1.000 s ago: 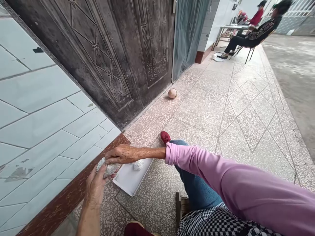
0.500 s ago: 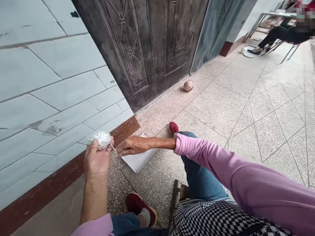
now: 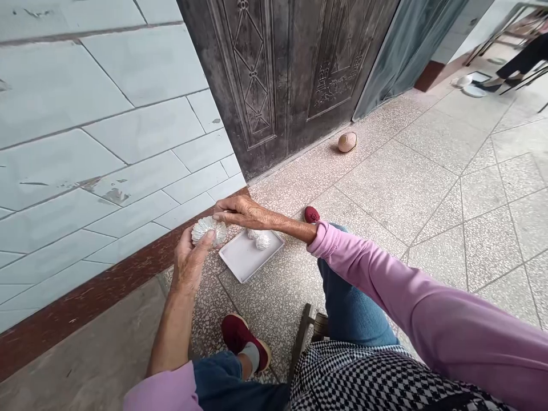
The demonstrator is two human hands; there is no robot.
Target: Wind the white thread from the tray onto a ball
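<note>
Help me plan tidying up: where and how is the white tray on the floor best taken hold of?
Probably take the white tray by the rim at its two short ends, coming from above. It is shallow and lies flat on the floor, with white bundles towards its right end, so two opposite holds should keep it level.

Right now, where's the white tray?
In the head view, the white tray lies on the speckled floor just left of the picture's centre, between the right hand above and the left red shoe below.
</note>
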